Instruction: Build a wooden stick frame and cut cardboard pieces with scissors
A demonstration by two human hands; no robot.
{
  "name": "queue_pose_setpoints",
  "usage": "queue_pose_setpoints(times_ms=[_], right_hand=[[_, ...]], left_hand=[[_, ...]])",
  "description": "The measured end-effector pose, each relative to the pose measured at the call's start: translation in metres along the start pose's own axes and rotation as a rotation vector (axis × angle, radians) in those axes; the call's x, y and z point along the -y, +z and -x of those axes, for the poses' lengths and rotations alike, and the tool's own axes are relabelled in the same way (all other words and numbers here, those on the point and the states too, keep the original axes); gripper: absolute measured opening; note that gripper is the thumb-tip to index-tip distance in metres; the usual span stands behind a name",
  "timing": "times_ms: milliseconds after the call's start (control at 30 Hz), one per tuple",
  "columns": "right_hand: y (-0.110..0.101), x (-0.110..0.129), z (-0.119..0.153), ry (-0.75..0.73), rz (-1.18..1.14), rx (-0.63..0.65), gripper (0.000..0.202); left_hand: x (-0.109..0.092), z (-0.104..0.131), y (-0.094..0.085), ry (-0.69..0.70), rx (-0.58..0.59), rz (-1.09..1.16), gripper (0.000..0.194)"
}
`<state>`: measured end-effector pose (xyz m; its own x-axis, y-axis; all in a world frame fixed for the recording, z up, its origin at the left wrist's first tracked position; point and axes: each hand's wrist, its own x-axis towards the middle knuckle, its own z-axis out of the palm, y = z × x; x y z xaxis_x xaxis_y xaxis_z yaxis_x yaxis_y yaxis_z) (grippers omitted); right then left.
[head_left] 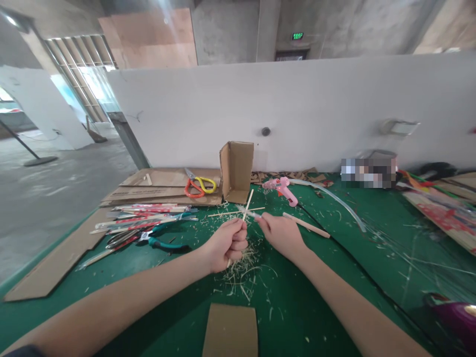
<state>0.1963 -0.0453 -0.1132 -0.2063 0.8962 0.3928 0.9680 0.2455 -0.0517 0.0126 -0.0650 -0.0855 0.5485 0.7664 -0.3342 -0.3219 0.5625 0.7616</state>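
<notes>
My left hand is closed around a thin wooden stick, which slants up and away from the fist. My right hand grips a small knife; its handle is mostly hidden in the fingers, and its pale, blade-like end points left at the stick. Behind them another thin stick lies flat on the green table. Curly wood shavings are heaped below my left hand and scattered around both hands. Just right of my right hand rests a thicker wooden rod.
Pliers and wrapped chopsticks lie left. Scissors rest on cardboard beside an upright cardboard piece. A pink glue gun with its black cord is at right. A cardboard piece lies in front; a white partition stands behind.
</notes>
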Motion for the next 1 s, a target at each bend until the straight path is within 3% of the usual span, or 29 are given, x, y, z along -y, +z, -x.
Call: queue_pose_setpoints(times_ms=[100, 233, 400, 533, 600, 800, 933, 1000], right_hand=[[0.0002, 0.0013, 0.0, 0.09, 0.024, -0.023, 0.047], [0.0, 0.0033, 0.0014, -0.055, 0.028, 0.007, 0.049], [-0.0023, 0.0014, 0.0005, 0.125, 0.09, -0.025, 0.051], [-0.0018, 0.0049, 0.0024, -0.027, 0.051, 0.014, 0.049], [-0.001, 0.0066, 0.0025, -0.029, 0.062, 0.005, 0.05], [-0.0014, 0.0001, -0.0022, 0.211, 0.099, -0.036, 0.051], [-0.0008, 0.001, 0.0002, -0.02, 0.047, -0.007, 0.05], [-0.0002, 0.0032, 0.0015, -0.057, 0.063, -0.015, 0.052]], left_hand=[[-0.0012, -0.0006, -0.0008, -0.001, 0.006, 0.006, 0.019], [-0.0028, -0.0014, -0.0014, 0.014, -0.006, 0.008, 0.02], [-0.001, -0.0022, -0.0022, 0.006, 0.012, -0.001, 0.02], [-0.002, -0.0037, -0.0038, 0.007, 0.009, 0.018, 0.02], [-0.0027, -0.0045, -0.0043, 0.013, 0.001, 0.028, 0.02], [0.0011, -0.0017, -0.0032, -0.02, 0.025, 0.044, 0.019], [-0.0009, -0.0019, -0.0037, 0.008, 0.017, 0.06, 0.018], [-0.003, -0.0038, -0.004, 0.014, 0.01, 0.069, 0.018]])
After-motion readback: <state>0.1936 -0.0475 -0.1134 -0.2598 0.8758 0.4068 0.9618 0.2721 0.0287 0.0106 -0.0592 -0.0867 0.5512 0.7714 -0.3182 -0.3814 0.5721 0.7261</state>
